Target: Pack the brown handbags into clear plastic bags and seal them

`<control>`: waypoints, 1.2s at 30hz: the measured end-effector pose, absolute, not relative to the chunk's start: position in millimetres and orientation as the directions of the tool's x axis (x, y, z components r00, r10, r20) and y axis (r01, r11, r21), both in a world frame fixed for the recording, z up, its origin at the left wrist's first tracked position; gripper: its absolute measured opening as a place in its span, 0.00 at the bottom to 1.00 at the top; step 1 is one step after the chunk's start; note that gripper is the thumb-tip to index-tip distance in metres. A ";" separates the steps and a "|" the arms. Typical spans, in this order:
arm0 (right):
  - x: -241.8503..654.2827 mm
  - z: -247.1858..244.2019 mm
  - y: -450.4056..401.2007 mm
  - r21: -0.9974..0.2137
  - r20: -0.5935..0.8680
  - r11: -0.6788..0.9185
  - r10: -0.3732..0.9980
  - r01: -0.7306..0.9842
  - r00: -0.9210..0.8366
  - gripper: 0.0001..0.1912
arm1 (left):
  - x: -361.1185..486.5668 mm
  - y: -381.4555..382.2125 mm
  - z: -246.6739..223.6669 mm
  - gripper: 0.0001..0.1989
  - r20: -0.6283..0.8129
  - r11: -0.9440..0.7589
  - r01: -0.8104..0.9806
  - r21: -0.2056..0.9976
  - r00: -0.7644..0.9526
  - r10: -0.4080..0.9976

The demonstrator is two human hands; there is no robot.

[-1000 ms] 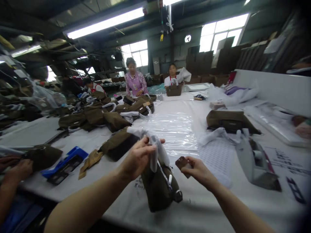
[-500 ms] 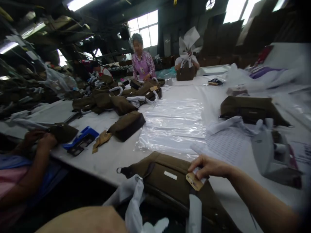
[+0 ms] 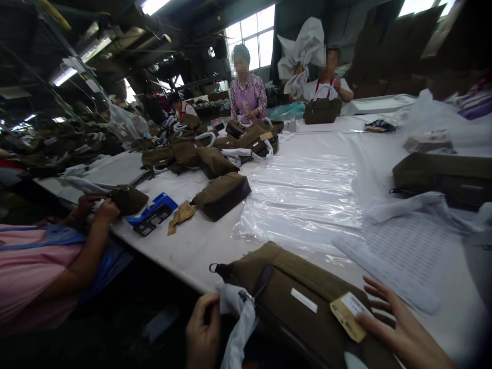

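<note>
A dark olive handbag lies in front of me at the table's near edge, with a small white label on its side. My left hand is closed at the bag's left, its fingertips on the white-wrapped handle. My right hand is open at the bag's right end, fingers spread over the far edge. Its thumb touches the corner of a tan hang tag with a white sticker, lying flat on the bag. The bag's lower right part runs out of view.
Clear plastic bags lie flat beyond the handbag. A printed sheet and another olive bag are at right. More bags and a blue tray stand left, near a co-worker's hands. Other people work across the table.
My left hand has come up into view at the wrapped handle. My right hand has loosened from the tag and spread open; the tag now lies flat. The view has shifted.
</note>
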State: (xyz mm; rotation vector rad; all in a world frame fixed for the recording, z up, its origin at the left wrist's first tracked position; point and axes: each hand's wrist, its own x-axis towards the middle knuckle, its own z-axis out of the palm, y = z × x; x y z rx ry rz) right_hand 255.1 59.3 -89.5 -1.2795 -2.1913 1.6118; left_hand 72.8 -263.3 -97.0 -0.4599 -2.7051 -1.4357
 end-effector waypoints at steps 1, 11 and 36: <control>260.1 -94.6 53.9 -0.832 -0.400 -0.008 0.703 0.555 -0.588 0.48 | 65.1 -270.7 -90.3 0.06 0.270 0.551 0.343 0.760 -0.939 0.212; 265.2 -108.2 24.3 -0.809 -0.558 -0.317 0.677 0.494 -0.479 0.52 | 22.5 -237.0 21.5 0.14 0.348 0.355 0.631 0.689 -0.719 0.602; 208.3 -108.6 108.6 -0.966 -0.235 -0.043 0.550 0.254 -0.801 0.48 | -13.4 -199.2 -83.6 0.24 -0.288 0.350 0.035 0.936 -0.496 0.819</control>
